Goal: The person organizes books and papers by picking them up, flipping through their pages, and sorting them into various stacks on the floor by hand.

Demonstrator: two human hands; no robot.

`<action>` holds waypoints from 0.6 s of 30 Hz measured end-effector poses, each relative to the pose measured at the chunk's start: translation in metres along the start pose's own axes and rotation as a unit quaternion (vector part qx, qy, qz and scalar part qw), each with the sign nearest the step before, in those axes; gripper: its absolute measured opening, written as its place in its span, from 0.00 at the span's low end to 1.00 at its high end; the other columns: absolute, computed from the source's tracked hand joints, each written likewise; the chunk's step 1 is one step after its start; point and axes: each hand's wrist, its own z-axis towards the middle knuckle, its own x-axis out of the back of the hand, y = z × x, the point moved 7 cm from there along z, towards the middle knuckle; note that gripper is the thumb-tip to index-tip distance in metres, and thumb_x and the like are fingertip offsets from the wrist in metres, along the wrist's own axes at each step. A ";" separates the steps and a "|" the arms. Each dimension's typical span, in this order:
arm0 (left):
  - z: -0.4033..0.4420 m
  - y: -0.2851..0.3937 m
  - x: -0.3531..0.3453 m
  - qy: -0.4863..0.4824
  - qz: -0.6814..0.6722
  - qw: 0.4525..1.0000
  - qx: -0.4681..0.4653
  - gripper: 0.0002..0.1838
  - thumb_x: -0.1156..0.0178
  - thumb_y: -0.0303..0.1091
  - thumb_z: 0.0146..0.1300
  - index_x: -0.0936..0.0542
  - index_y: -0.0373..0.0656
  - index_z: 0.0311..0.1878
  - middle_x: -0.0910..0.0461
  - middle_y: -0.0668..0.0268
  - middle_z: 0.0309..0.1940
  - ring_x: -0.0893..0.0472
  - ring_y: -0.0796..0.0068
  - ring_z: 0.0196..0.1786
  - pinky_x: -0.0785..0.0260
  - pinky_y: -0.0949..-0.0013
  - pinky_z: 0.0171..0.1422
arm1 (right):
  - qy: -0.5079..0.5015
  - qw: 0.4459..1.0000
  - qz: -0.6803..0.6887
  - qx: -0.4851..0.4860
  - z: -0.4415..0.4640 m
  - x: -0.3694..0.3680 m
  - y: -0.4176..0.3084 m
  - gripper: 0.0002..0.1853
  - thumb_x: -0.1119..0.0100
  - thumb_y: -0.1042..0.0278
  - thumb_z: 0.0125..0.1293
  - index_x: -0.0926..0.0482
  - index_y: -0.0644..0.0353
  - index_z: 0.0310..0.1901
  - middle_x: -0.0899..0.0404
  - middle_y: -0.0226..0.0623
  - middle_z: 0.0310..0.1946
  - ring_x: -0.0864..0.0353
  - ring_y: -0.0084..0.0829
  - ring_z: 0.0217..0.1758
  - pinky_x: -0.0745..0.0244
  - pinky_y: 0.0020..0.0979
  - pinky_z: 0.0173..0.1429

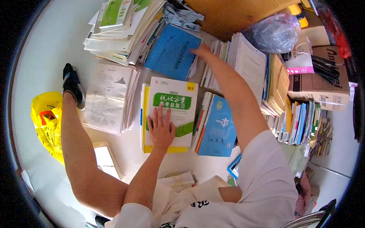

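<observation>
My left hand [161, 127] lies flat with fingers spread on a white and green workbook [173, 89]. That workbook rests on a yellow-edged book [176, 149]. Stretched far forward, my right hand [202, 51] pinches the right edge of a blue book [171, 49]; part of its grip is hidden. The blue book lies on other papers, beside a tall pile of books [121, 34]. Just right of the workbook sits another blue book [217, 127] on a stack. A pile of printed sheets [106, 95] stands to the left.
A yellow plastic bag [47, 125] lies beside my outstretched leg [85, 152]. Paper stacks [249, 62] and a row of upright books [296, 119] fill the right side. Behind them are a cardboard box [323, 89] and a clear plastic bag [275, 32].
</observation>
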 end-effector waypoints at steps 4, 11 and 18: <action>0.000 0.001 0.001 -0.007 -0.011 1.000 -0.003 0.33 0.45 0.37 0.64 0.33 0.54 0.74 0.44 0.60 0.79 0.44 0.54 0.80 0.57 0.39 0.81 | -0.057 0.986 -0.063 -0.142 0.023 -0.033 0.035 0.42 0.27 0.41 0.56 0.25 0.66 0.63 0.20 0.48 0.57 0.20 0.48 0.60 0.21 0.48 0.60; 0.002 0.003 -0.003 -0.024 0.004 1.000 -0.008 0.32 0.45 0.38 0.64 0.33 0.53 0.74 0.44 0.58 0.79 0.44 0.53 0.80 0.58 0.38 0.81 | 0.128 0.957 -0.254 -0.065 0.026 0.001 0.006 0.60 0.26 0.25 0.44 0.32 0.69 0.68 0.36 0.52 0.72 0.43 0.52 0.78 0.44 0.48 0.78; 0.006 0.004 -0.002 -0.048 0.012 0.999 0.001 0.32 0.45 0.39 0.64 0.32 0.52 0.73 0.43 0.58 0.79 0.44 0.51 0.80 0.58 0.38 0.80 | 0.017 0.969 -0.236 -0.064 0.077 0.010 0.034 0.73 0.26 0.21 0.36 0.44 0.72 0.73 0.38 0.58 0.72 0.45 0.56 0.79 0.44 0.49 0.79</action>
